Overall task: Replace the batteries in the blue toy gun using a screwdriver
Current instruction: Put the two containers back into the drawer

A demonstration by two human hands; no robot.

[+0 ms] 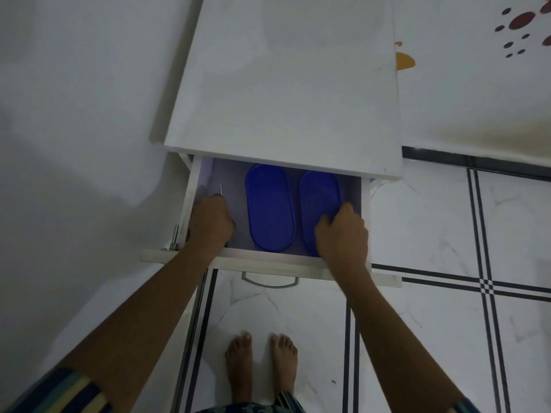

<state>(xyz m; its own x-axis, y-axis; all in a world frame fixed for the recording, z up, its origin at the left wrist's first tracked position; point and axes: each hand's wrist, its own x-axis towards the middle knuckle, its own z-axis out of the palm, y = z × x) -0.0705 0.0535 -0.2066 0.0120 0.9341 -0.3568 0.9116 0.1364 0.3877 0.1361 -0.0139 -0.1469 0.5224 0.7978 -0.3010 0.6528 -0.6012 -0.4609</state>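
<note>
Drawer [205, 174] open at frame centre. Left hand [210, 223] fisted around a thin metal shaft [221, 190], likely the screwdriver, at the drawer's left. Right hand [343, 234] rests curled on the right blue container [319, 204]; grip undeterminable. Toy gun not visible.

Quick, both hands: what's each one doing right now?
Left hand: closed around a thin metal rod in the drawer.
Right hand: on the right blue box; grip unclear.
</note>
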